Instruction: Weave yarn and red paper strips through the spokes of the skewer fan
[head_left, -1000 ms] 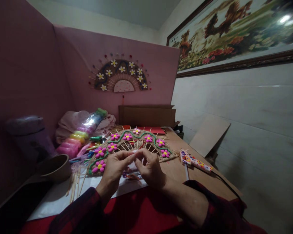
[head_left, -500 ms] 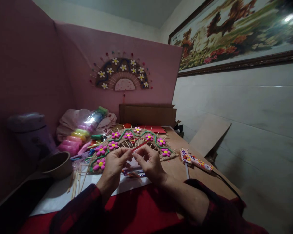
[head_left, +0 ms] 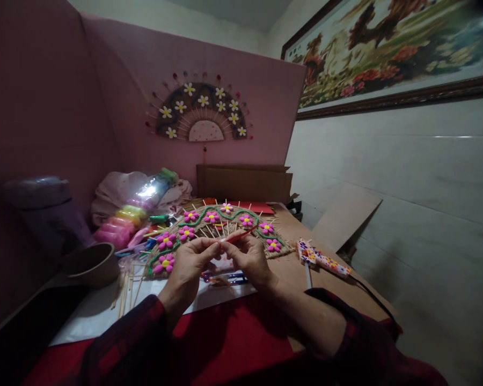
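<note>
Head view: sole view, looking forward and down over a cluttered table
Hands: close together above the near edge of the fan, fingertips meeting; both pinched on one narrow piece
Left hand [head_left: 191, 268]: thumb and forefinger pressed together at the lower end of the red strip [head_left: 243, 234]; exact contact partly covered by the fingers
Right hand [head_left: 249, 260]: thumb and forefinger gripping the same strip beside the left fingertips
Red strip: held in the air between the hands, its free end slanting up and to the right across the right fingers; material cannot be told
Strip risk: could crease, twist or tear if the two pinches pull unevenly; could slip if the small grip loosens
Fan [head_left: 207, 217]: lies on the table behind the hands, with pink flowers, green cord and protruding sticks
Fan risk: a lowered wrist or sleeve could catch a stick or knock a flower loose
Glue gun [head_left: 322, 261]: flower-patterned, lying to the right of the fan, with a black cord [head_left: 372, 297] running toward the near edge; a snagged right sleeve could drag it, and the nozzle could burn if hot, which cannot be told
Loose sticks [head_left: 124, 292]: on white paper [head_left: 78, 319] beside the bowl [head_left: 115, 266]; a sweep of the left forearm could scatter them
</note>
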A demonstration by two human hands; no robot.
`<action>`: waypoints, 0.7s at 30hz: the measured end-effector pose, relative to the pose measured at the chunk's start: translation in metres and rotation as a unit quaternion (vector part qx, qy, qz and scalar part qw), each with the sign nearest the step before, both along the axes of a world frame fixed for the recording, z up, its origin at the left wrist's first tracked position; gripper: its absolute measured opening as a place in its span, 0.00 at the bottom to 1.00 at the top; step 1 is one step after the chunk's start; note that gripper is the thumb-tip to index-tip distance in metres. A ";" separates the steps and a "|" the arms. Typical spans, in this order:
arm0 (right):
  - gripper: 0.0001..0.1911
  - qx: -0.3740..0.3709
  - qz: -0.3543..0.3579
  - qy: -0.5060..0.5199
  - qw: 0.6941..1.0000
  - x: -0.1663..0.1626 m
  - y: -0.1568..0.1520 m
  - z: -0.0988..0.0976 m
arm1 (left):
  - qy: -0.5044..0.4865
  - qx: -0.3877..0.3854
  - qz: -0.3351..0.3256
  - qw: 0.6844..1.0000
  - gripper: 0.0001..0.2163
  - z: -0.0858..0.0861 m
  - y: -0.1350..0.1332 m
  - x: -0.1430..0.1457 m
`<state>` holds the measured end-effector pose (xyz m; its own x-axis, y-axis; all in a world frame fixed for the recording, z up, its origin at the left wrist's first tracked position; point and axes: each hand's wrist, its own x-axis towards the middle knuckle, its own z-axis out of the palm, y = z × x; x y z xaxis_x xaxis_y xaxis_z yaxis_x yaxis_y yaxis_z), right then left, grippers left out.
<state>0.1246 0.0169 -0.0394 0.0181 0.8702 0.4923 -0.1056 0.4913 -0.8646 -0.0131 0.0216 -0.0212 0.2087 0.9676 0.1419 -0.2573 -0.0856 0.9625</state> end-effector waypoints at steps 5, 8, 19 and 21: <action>0.10 -0.034 0.005 0.009 0.999 0.000 -0.004 0.005 | -0.023 -0.016 -0.012 1.000 0.12 0.000 0.000 0.001; 0.10 -0.041 0.012 0.019 0.999 0.001 -0.005 0.008 | -0.037 -0.026 -0.021 0.999 0.12 0.001 0.000 0.002; 0.11 -0.082 0.050 0.013 0.995 0.004 -0.004 0.011 | -0.059 -0.023 -0.038 0.997 0.12 0.002 0.001 0.002; 0.10 -0.084 0.052 0.020 0.995 0.004 -0.004 0.010 | -0.068 -0.028 -0.037 0.997 0.12 0.003 0.000 0.002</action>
<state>0.1285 0.0132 -0.0294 -0.0590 0.9383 0.3408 -0.1834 0.3254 -0.9276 -0.0107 0.0216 -0.0183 0.2633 0.9573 0.1192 -0.3888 -0.0077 0.9213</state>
